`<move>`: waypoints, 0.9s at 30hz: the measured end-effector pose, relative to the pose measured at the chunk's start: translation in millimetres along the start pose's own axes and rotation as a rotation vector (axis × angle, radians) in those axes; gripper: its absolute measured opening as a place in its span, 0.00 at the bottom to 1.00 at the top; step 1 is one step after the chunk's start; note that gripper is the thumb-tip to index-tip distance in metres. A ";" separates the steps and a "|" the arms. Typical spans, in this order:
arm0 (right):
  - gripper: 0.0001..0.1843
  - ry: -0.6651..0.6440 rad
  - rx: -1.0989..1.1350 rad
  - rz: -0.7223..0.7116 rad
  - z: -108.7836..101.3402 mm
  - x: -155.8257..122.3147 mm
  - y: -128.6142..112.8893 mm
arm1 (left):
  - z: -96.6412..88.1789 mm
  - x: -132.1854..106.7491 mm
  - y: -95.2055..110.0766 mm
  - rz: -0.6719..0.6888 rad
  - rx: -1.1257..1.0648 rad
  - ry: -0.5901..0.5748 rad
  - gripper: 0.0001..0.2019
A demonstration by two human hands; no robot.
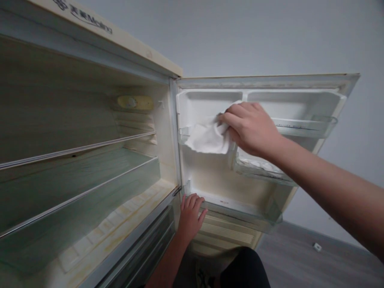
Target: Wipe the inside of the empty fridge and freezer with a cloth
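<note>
The right hand [250,128] has its fingers bent and drawn together, pinching a crumpled white cloth [207,138], which hangs across the upper shelf near the hinge edge of the fridge door [210,170]. The left hand [191,212] has its fingers slightly spread at the door's lower hinge-side corner, against the bottom shelf [240,214]. Dark lettering [90,20] along the fridge's top front edge, somewhat blurred, appears to read "Meiling".
</note>
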State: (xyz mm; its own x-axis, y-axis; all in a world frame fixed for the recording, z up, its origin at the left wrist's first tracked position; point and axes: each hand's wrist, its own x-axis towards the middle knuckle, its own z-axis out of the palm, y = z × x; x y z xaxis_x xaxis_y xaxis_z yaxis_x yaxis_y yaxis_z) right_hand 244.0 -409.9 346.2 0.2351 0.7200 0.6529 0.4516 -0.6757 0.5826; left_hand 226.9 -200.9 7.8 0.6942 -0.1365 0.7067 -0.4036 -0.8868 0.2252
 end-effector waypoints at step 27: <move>0.27 0.042 -0.404 0.025 -30.0 1.4 46.2 | -1.8 3.1 -15.5 0.039 0.044 0.002 0.13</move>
State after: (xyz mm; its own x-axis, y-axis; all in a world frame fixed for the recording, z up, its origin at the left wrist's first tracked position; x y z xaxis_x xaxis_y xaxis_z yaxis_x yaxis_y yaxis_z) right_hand 239.4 -444.9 388.6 0.2024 0.7010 0.6838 0.0699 -0.7068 0.7039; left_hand 234.2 -186.8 7.7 0.6769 -0.1708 0.7160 -0.4039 -0.8994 0.1673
